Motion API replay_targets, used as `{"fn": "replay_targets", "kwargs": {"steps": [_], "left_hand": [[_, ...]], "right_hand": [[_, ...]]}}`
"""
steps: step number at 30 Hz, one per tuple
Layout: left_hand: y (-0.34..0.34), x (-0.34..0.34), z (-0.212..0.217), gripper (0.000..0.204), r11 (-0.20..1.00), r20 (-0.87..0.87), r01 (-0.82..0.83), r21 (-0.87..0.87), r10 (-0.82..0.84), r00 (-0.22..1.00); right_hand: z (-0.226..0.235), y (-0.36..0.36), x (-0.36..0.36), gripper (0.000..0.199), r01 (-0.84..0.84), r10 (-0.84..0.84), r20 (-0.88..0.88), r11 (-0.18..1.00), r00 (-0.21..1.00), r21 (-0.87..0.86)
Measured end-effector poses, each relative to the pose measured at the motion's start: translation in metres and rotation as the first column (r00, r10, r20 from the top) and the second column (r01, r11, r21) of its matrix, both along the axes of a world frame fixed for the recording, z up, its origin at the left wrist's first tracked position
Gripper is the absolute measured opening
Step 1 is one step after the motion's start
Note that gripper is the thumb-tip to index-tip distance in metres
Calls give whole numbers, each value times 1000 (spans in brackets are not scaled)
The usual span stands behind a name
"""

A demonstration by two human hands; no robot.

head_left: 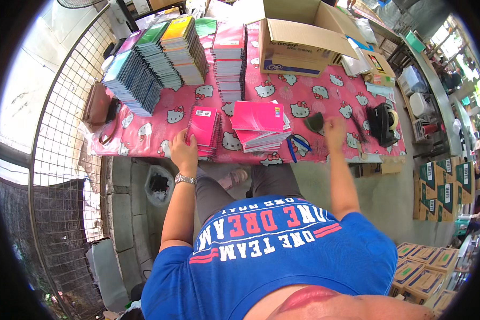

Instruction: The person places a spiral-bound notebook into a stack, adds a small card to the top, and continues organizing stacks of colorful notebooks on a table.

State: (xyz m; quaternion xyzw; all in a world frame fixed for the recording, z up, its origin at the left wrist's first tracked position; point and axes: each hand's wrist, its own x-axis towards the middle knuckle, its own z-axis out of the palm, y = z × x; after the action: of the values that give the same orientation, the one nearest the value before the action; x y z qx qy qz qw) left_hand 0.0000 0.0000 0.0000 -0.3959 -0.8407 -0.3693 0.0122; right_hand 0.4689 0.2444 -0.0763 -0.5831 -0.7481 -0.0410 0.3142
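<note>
My left hand (183,149) rests with its fingers on the near edge of a small stack of pink spiral notebooks (204,128) at the table's front. My right hand (334,128) hovers closed over the pink patterned tablecloth (304,98), just right of a dark wedge-shaped thing (315,122); whether it holds anything is hidden. Between my hands lies a bigger pile of pink notebooks (258,125), with blue pens (296,146) beside it.
Tall stacks of spiral notebooks (154,58) stand at the back left, another stack (229,58) in the middle. An open cardboard box (298,37) sits at the back. A black tape dispenser (384,122) is at the right. Wire fencing (64,106) runs left; cartons (442,184) lie right.
</note>
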Motion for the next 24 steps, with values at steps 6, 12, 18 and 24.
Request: {"fn": "replay_targets", "kwargs": {"steps": [6, 12, 18, 24], "left_hand": [[1, -28, -24, 24, 977, -93, 50, 208, -31, 995], [8, -12, -8, 25, 992, 100, 68, 102, -78, 992], [47, 101, 105, 28, 580, -567, 810, 84, -641, 517], [72, 112, 99, 21, 472, -471, 841, -265, -824, 314]], "right_hand": [[1, 35, 66, 32, 389, -366, 364, 921, 857, 11], [22, 38, 106, 28, 447, -293, 521, 872, 802, -197], [77, 24, 29, 29, 126, -162, 187, 973, 969, 191], [168, -74, -109, 23, -527, 482, -408, 850, 776, 1]]}}
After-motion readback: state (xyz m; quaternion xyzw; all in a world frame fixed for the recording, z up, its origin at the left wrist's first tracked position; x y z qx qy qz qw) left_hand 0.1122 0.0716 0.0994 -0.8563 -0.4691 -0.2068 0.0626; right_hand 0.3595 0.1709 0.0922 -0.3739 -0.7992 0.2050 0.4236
